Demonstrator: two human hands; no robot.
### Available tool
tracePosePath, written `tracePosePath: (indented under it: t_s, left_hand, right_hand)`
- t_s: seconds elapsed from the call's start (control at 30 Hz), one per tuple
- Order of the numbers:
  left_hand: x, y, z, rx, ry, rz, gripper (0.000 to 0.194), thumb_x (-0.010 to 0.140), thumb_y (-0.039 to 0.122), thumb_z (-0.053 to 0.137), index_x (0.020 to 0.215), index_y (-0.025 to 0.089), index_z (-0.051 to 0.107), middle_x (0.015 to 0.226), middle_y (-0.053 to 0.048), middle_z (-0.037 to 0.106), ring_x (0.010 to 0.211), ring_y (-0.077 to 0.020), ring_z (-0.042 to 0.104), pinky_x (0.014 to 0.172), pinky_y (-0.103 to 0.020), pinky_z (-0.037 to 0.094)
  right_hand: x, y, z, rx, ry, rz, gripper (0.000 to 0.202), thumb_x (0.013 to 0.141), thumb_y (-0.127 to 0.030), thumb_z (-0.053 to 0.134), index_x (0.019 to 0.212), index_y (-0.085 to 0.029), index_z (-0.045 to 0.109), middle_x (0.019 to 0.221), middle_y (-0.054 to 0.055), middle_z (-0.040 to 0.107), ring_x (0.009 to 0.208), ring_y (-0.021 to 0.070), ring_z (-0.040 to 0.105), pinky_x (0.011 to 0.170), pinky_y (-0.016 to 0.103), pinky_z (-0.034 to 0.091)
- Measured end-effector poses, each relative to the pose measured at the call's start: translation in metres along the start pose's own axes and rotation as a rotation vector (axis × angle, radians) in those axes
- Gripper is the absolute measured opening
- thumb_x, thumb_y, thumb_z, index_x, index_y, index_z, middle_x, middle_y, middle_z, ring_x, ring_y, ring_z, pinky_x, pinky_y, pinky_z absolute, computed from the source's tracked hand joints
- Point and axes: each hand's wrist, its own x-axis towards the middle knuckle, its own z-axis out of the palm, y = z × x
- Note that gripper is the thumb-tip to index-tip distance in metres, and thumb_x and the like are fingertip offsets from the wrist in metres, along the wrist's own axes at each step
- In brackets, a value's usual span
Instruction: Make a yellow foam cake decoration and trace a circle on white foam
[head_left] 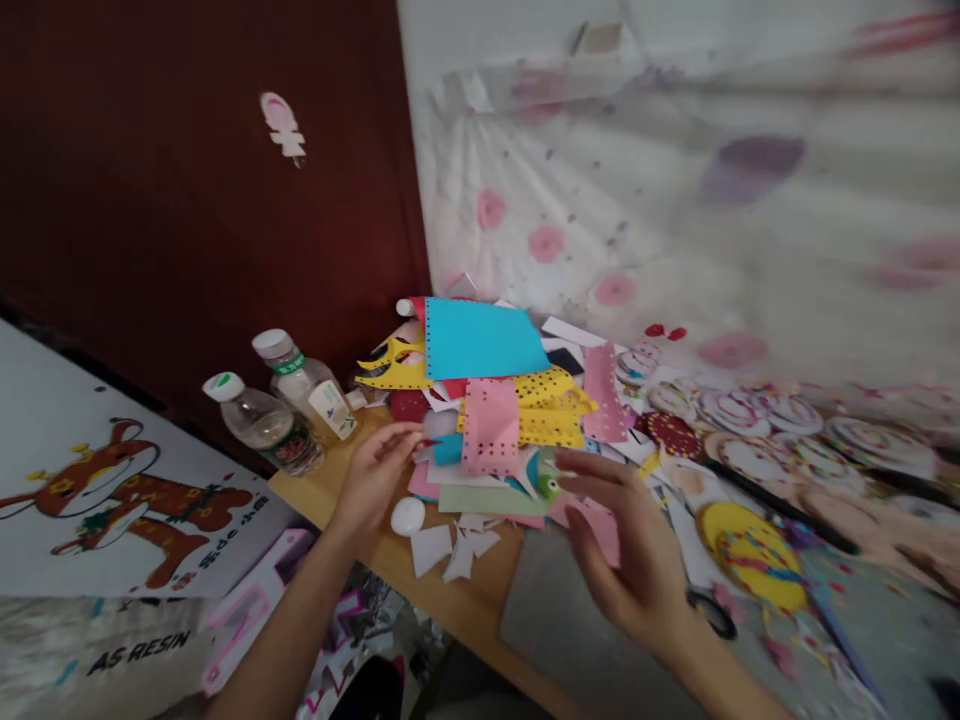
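Observation:
My left hand [379, 470] is at the left edge of a heap of foam and paper sheets, fingers half stretched and nothing plainly held. Its fingertips are beside a small blue piece [448, 449]; whether they touch is unclear. My right hand [634, 545] hovers with fingers apart over the heap's right front, near a pink sheet [600, 525] and a green piece with an eye [549, 487]. Between the hands lies a pink punched strip [490, 428] across yellow punched strips [551, 408]. Behind them rests a large blue sheet [484, 340] with holes along one edge.
Two plastic bottles [262, 425] stand at the table's left corner. A white round lid [407, 517] and white paper scraps [457, 548] lie in front. Rightward are a grey mat [555, 600], scissors [712, 612], a yellow disc [750, 555] and several decorated discs. A wall rises behind.

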Motion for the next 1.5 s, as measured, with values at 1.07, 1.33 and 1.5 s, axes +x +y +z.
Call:
tracePosePath:
  t_s: [1.07, 1.33, 1.5]
  left_hand:
    - [-0.115, 0.006, 0.261, 0.318, -1.052, 0.669, 0.025, 0.097, 0.013, 0.036, 0.112, 0.019, 0.056, 0.142, -0.012, 0.05, 0.139, -0.0218, 0.036, 0.113, -0.05, 0.032]
    - [-0.081, 0.005, 0.247, 0.301, -0.838, 0.519, 0.02, 0.096, 0.018, 0.036, 0.097, 0.019, 0.056, 0.132, -0.014, 0.057, 0.13, -0.0244, 0.046, 0.105, -0.045, 0.038]
    - [-0.083, 0.034, 0.258, -0.075, -0.645, 0.19, 0.02, 0.094, 0.035, 0.048, 0.09, 0.02, 0.06, 0.089, -0.004, 0.067, 0.087, -0.0181, 0.062, 0.081, -0.029, 0.047]
  right_hand:
    - [-0.149, 0.155, -0.143, -0.449, 0.214, 0.708, 0.08, 0.067, -0.038, 0.073, 0.133, -0.005, 0.041, 0.123, 0.024, 0.057, 0.112, 0.0349, 0.057, 0.098, 0.051, 0.044]
    - [-0.16, 0.107, -0.169, -0.179, 0.397, 0.645, 0.075, 0.074, -0.043, 0.071, 0.137, -0.021, 0.036, 0.122, 0.014, 0.058, 0.115, 0.0259, 0.058, 0.096, 0.047, 0.048]
    - [-0.185, 0.062, -0.142, -0.042, 0.084, 0.587, 0.083, 0.077, -0.036, 0.07, 0.146, -0.034, 0.023, 0.125, 0.011, 0.06, 0.112, 0.0295, 0.062, 0.091, 0.052, 0.054]
